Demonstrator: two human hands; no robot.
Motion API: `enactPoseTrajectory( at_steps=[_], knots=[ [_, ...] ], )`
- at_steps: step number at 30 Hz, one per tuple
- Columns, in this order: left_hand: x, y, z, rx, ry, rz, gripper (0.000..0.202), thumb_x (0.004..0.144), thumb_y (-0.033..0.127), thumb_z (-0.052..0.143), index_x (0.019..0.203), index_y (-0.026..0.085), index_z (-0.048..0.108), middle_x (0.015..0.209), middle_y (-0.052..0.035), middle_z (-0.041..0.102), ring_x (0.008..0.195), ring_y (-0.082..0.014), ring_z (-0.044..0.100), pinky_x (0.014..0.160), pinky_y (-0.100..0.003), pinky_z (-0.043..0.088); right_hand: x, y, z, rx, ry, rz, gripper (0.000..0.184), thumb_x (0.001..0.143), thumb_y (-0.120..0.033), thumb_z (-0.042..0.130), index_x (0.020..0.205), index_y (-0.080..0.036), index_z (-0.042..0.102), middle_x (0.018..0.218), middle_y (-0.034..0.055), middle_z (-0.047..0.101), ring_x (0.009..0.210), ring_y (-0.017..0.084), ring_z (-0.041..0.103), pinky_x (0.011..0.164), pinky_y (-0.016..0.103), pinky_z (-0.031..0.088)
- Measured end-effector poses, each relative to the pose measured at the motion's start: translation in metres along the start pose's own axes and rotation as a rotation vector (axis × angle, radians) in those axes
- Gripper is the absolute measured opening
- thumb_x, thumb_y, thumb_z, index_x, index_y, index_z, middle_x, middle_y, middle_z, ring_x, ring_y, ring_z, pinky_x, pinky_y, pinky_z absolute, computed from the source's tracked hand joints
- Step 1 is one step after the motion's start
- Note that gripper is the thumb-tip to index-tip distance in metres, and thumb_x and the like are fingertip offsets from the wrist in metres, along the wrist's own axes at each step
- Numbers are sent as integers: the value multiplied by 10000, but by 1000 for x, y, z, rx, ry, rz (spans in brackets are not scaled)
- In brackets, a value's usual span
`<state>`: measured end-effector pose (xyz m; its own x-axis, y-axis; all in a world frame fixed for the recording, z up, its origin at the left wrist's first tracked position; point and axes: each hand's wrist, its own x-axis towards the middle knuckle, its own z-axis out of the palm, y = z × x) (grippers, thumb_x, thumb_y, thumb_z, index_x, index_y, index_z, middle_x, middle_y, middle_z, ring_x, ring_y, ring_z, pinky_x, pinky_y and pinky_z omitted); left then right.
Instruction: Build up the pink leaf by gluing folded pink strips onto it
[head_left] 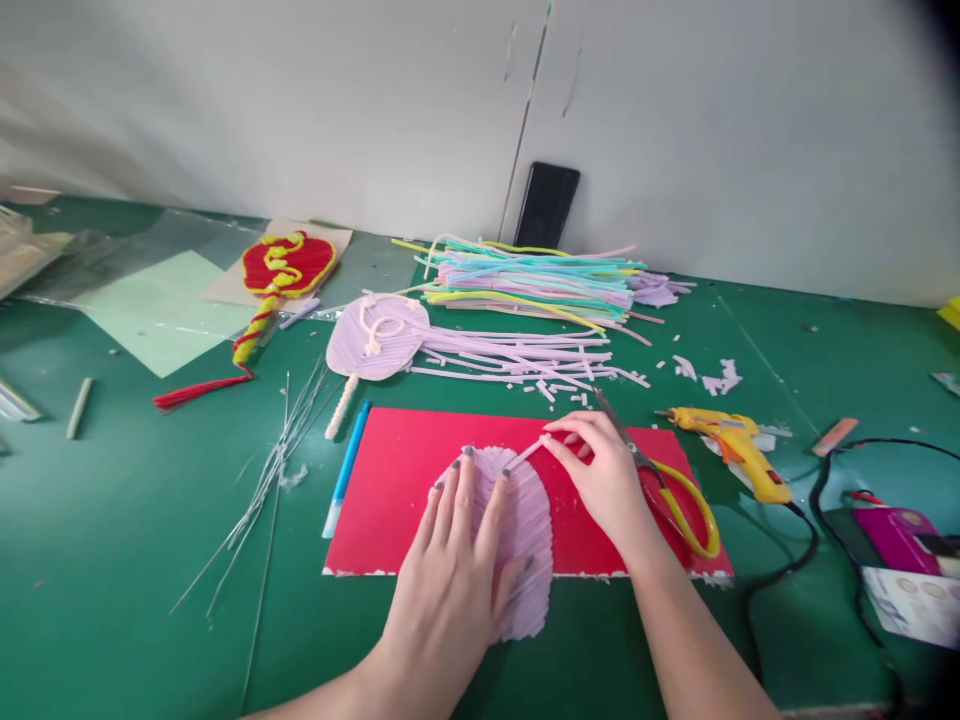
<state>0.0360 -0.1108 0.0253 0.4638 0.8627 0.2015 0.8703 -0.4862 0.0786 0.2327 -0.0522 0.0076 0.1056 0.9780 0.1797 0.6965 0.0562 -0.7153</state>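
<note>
Under my left hand [454, 555] lies an oval lilac panel [529, 560] made of pipe cleaners set side by side. The fingers are spread flat on it. My right hand [596, 465] pinches the end of a short lilac pipe cleaner [527, 453], whose other end meets the panel's upper right part. A red sheet [382, 490] lies beneath the panel, which overhangs its near edge. Scissors with yellow-and-red handles [697, 510] rest on the sheet, partly hidden behind my right hand and forearm.
Beyond the sheet lie a lilac fan [375, 345], loose lilac pipe cleaners [517, 350] and a multicoloured bundle [525, 275]. At right is a yellow glue gun [731, 450] with its cord. Thin wires [274, 470] and a blue pen [351, 460] lie left; a phone [547, 205] leans on the wall.
</note>
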Motion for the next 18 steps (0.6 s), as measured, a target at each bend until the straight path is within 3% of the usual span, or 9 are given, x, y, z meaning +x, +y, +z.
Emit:
enactPoseTrajectory(
  at_steps=[3, 6, 9, 18],
  knots=[
    [11, -13, -4, -55, 16, -42, 489, 904, 340, 425, 1329, 98, 406, 1315, -207, 504, 1157, -300, 534, 921, -415, 474, 1, 0, 0, 9, -19, -18, 256, 836, -453, 562, 892, -225, 664, 959, 61, 593, 806, 187, 591, 719, 343, 509],
    [25, -29, -4, -124, 11, -175, 366, 918, 318, 413, 1196, 101, 511, 1141, -156, 589, 1015, -277, 580, 856, -420, 489, 1, -1, 0, 19, -14, -20, 237, 837, -435, 568, 879, -220, 659, 927, 50, 607, 778, 176, 591, 691, 325, 501],
    [36, -40, 0, -234, -23, -257, 258, 901, 345, 460, 1018, 148, 578, 997, -98, 589, 927, -259, 566, 826, -421, 475, 1, 1, 2, 17, -13, -45, 230, 836, -428, 572, 871, -216, 655, 907, 49, 609, 788, 180, 592, 689, 325, 496],
    [46, -51, 7, -672, 20, -356, 54, 811, 222, 534, 786, 183, 562, 841, -30, 593, 815, -196, 554, 744, -338, 451, 0, 7, 4, 19, 12, -121, 241, 839, -436, 556, 821, -216, 652, 905, 58, 594, 827, 194, 593, 725, 350, 505]
  ],
)
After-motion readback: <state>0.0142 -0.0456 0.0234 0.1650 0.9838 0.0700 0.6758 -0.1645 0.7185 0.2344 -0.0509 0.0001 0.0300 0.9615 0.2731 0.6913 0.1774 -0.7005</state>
